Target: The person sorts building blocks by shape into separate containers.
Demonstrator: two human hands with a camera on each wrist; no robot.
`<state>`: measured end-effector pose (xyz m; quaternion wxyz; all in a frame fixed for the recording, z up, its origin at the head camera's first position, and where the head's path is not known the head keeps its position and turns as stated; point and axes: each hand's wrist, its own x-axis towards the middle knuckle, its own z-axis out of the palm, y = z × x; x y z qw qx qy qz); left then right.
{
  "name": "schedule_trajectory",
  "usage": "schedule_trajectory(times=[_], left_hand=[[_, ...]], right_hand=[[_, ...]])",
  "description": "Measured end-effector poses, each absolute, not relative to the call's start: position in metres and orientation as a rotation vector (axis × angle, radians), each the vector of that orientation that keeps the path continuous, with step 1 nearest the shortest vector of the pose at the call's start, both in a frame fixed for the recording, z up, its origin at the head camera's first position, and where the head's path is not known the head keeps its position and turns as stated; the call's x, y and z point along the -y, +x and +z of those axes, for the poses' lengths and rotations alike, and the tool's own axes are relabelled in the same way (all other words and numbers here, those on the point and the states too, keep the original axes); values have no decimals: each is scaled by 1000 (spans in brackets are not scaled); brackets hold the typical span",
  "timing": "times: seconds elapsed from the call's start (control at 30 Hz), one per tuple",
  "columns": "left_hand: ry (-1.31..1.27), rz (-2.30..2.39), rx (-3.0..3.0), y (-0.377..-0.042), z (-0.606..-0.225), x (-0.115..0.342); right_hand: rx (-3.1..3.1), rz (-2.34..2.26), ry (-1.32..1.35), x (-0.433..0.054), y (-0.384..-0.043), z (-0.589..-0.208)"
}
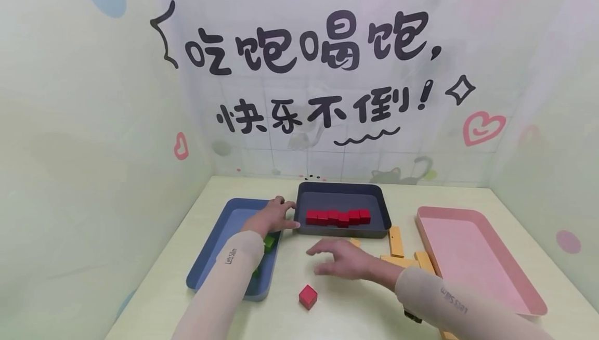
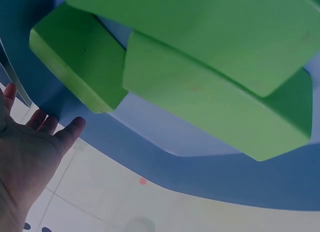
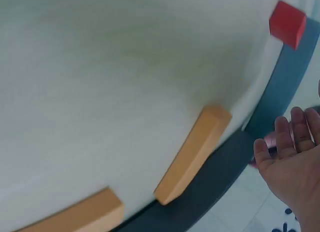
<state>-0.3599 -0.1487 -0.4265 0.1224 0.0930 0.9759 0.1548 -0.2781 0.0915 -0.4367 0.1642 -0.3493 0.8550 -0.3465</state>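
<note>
My left hand point(image 1: 273, 216) reaches over the right rim of the blue tray point(image 1: 196, 272), its fingertips beside the left wall of the dark grey tray point(image 1: 301, 190). Nothing is held in it. Under that arm lie green blocks point(image 1: 269, 243), larger in the left wrist view, where a green block point(image 2: 80, 57) shows near the fingers. My right hand point(image 1: 343, 259) hovers over the table in front of the dark tray, fingers spread loosely and holding nothing. A single red cube point(image 1: 308, 297) lies on the table nearer to me. A row of red cubes point(image 1: 333, 218) sits in the dark tray.
Yellow-orange wooden blocks point(image 1: 395, 242) lie around my right forearm, some partly hidden beneath it. At the right stands a pink tray point(image 1: 472, 241), with the right sleeve across its near corner. A printed wall rises behind the table point(image 1: 262, 322).
</note>
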Motion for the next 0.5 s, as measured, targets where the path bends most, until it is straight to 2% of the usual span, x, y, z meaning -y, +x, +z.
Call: schedule_trajectory(times=[0.5], left_hand=[[294, 450, -2859, -360, -430, 149]], right_hand=[[-2277, -796, -1320, -81, -255, -456]])
